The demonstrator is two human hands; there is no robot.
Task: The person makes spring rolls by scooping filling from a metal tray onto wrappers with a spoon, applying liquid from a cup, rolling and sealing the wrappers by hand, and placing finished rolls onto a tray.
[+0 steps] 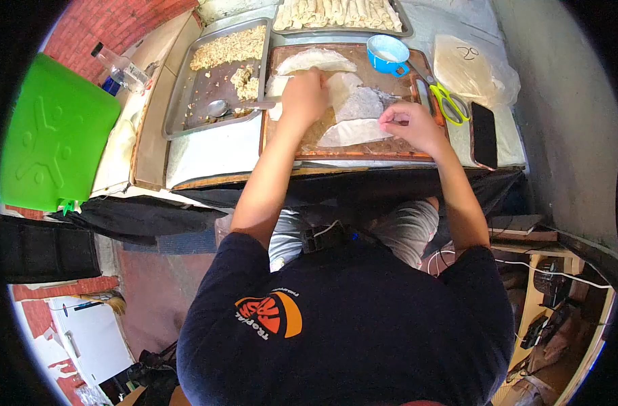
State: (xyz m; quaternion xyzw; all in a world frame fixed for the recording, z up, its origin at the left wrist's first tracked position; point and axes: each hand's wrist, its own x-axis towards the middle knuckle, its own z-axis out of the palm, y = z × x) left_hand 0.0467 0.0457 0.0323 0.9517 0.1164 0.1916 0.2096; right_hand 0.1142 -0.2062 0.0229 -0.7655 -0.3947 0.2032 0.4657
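I have both hands over the brown board [370, 153], upper centre of the frame. The board's near edge lies close to the table's front edge. To its left, a strip of white tabletop [217, 150] shows below the grey tray [204, 98] of crumbly filling [231, 49]; a spoon [217, 108] rests in that tray, its handle reaching the board. On the right, my room narrows: the green-handled scissors [451, 106] sit at the board's edge, the black phone [483, 135] just beyond, the wall [569, 128] further right. The blue cup [388, 55] stands at the board's upper right corner, near the plastic bag [468, 68]; a tray of pale rolls [339, 15] bounds the top.

My left hand [306, 98] is palm-down with fingers reaching forward onto the pale sheets; motion blur hides their spacing, and I can't tell whether they grip anything. My right hand [412, 127] has its fingers curled, thumb and index tips close together at the right end of the lower sheet [353, 133]; I can't tell if its edge is pinched. The upper sheet [317, 61] lies just beyond my left fingertips, and the speckled middle sheet [360, 105] lies between my hands.
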